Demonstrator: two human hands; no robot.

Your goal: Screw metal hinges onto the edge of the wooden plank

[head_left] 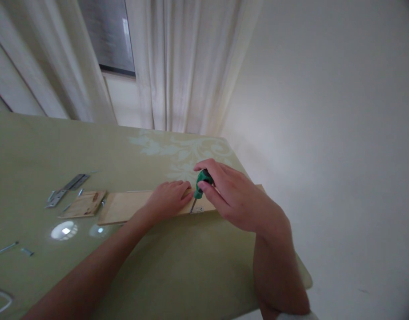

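Note:
A long, light wooden board [121,204] lies near the table's right side. My left hand [169,200] bears down on its middle, gripping it, with the fingers reaching toward the far edge and the thumb near the screwdriver. In my right hand [233,195], closed around the handle, is a green-and-black screwdriver [200,186]. It tilts, its shaft running down to the board's near edge. There the tip meets the end of a small metal plate [199,209]; a screw under the tip is too small to make out.
Left of the board lie a small wooden piece [84,203], metal hinges [67,189], a long thin metal rod [5,248] and a small metal part [27,251]. A white loop [2,302] is at lower left. A wall [341,155] rises to the right; curtains [191,66] hang behind the table.

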